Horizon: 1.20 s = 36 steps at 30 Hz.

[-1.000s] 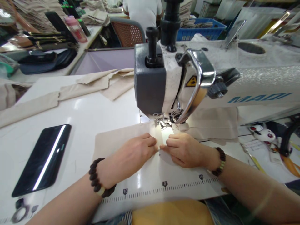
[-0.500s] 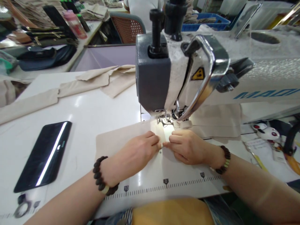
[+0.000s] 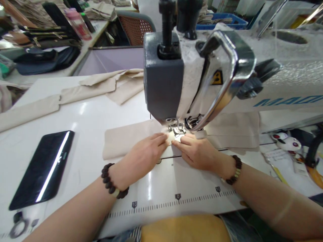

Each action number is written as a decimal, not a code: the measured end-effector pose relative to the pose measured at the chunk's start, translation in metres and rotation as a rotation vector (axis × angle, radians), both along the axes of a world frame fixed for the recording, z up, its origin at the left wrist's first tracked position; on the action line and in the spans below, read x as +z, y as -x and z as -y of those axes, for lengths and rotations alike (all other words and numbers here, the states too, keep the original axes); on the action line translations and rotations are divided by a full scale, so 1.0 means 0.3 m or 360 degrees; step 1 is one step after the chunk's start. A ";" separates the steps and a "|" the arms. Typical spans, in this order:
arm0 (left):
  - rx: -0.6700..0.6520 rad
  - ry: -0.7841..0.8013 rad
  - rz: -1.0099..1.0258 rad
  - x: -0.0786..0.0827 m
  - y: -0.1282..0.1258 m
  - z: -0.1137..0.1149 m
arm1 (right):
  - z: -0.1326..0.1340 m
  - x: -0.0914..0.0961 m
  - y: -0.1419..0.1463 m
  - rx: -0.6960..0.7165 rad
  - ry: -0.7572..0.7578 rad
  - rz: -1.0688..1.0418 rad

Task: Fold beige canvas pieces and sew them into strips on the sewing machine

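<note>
A beige fabric piece (image 3: 128,137) lies on the white sewing machine table, its right end at the presser foot (image 3: 178,129) of the sewing machine (image 3: 164,77). My left hand (image 3: 145,149) rests on this piece, its curled fingers gripping the near right edge just left of the foot. From the other side, my right hand (image 3: 199,151) is closed, thumb and index fingertip at the same fabric edge right in front of the foot. The fingertips of both hands almost meet there. Fabric under the fingers is partly hidden. Each wrist wears a beaded bracelet.
A black phone (image 3: 42,168) and a small ring-shaped item (image 3: 19,228) lie at the left. Joined beige strips (image 3: 88,90) stretch across the back left. Another beige panel (image 3: 232,131) lies under the machine arm. Scissors and paper (image 3: 280,161) are at the right.
Both hands have moved a little away from me, toward the presser foot. The fabric's near edge has moved away with them, baring a seam line in the table.
</note>
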<state>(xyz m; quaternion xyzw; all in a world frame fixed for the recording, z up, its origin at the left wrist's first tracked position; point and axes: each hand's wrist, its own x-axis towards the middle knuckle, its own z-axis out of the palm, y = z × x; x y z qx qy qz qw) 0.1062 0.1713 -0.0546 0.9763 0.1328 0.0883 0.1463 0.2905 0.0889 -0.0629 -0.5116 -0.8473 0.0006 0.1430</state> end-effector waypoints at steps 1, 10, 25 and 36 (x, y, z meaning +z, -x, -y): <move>-0.0024 -0.0070 -0.0019 0.002 -0.004 -0.007 | -0.003 0.000 0.002 -0.0041 -0.0003 0.0008; 0.0045 -0.0249 0.0012 -0.010 -0.029 -0.061 | -0.023 -0.021 0.003 -0.0141 0.0085 0.0044; 0.0192 -0.0247 0.0063 -0.029 -0.044 -0.066 | -0.018 -0.012 0.003 -0.0169 0.0041 0.0031; 0.0069 -0.0138 -0.0407 0.091 0.118 0.153 | -0.002 0.011 -0.057 0.0111 0.0169 -0.0438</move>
